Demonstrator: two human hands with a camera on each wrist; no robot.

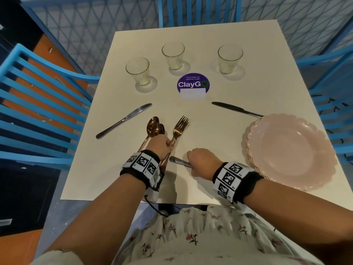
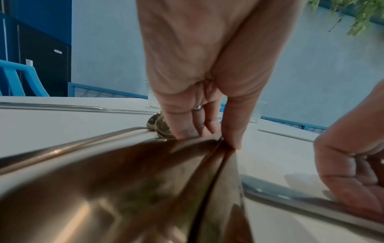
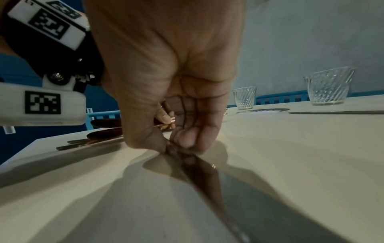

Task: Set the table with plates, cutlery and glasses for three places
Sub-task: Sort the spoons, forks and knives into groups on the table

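Copper-coloured spoons and forks [image 1: 162,134] are bunching in your left hand [image 1: 159,145], fingers [image 2: 232,125] pinching their handles for distribution, while your right hand [image 1: 200,159], just beside it, is pinching a silver table knife [image 1: 179,162] off the worktop [image 1: 219,134].

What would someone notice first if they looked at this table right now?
Probably the stack of pink scalloped plates at the table's near right, then the three clear glasses standing in a loose row at the far side. In the middle foreground the left hand grips a bundle of copper spoons and forks, while the right hand beside it holds a silver knife against the tabletop.
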